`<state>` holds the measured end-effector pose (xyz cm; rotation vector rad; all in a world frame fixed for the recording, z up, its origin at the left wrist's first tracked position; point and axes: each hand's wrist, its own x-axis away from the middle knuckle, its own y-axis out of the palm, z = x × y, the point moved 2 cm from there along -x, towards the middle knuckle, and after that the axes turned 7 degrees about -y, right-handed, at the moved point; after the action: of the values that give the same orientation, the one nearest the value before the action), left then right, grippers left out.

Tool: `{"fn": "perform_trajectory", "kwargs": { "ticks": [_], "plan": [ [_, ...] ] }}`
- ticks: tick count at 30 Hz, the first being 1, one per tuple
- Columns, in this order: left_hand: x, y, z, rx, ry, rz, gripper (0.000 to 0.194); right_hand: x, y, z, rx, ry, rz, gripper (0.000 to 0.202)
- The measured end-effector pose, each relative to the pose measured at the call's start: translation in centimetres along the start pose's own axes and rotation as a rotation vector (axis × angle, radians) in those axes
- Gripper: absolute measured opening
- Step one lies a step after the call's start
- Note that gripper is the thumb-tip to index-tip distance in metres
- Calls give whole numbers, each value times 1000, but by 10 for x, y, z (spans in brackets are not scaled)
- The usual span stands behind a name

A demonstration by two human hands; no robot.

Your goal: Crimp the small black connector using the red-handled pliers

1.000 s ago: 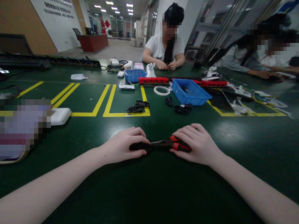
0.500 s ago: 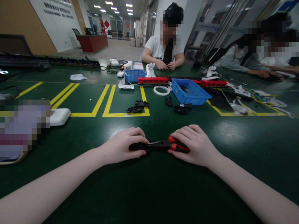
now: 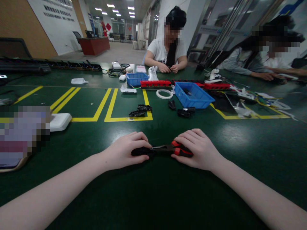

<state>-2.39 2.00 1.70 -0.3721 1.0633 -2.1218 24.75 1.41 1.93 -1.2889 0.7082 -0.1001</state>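
Observation:
My left hand (image 3: 130, 149) is closed around a small black plastic part (image 3: 141, 151) low over the green table (image 3: 153, 198). My right hand (image 3: 197, 149) grips a pair of long-nose pliers (image 3: 169, 148) by the red-and-black handles. The pliers point left, and their jaw tips meet the black part near my left fingertips. Whether the jaws pinch it cannot be made out. Beyond my hands lie similar black parts, a pair (image 3: 140, 110) at the yellow tape, a single one (image 3: 171, 104), and more (image 3: 185, 111) in front of a blue bin.
The blue bin (image 3: 194, 99) holds some dark pieces; a smaller blue bin (image 3: 137, 79) stands behind. A tape roll (image 3: 164, 94) lies between. At left are a phone (image 3: 21, 137) and a white case (image 3: 60, 122). A person (image 3: 166, 54) sits opposite; others sit at right.
The camera view has shifted slightly. Both hands keep their hold, with the pliers still against the black part.

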Motion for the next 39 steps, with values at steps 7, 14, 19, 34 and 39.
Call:
{"fn": "perform_trajectory", "kwargs": {
  "ticks": [7, 14, 19, 34, 39],
  "plan": [
    [1, 0, -1, 1, -3, 0, 24, 0, 0, 0, -13, 8, 8, 30],
    [1, -1, 0, 40, -20, -12, 26, 0, -2, -1, 55, -11, 39, 30],
    [1, -2, 0, 61, -38, -25, 26, 1, -3, 0, 63, -4, 61, 31],
    [0, -1, -2, 88, -45, -31, 25, 3, -1, 0, 119, -60, 78, 34],
    [1, -1, -3, 92, -50, -32, 25, 1, -1, -1, 60, -55, 47, 30]
  ]
}}
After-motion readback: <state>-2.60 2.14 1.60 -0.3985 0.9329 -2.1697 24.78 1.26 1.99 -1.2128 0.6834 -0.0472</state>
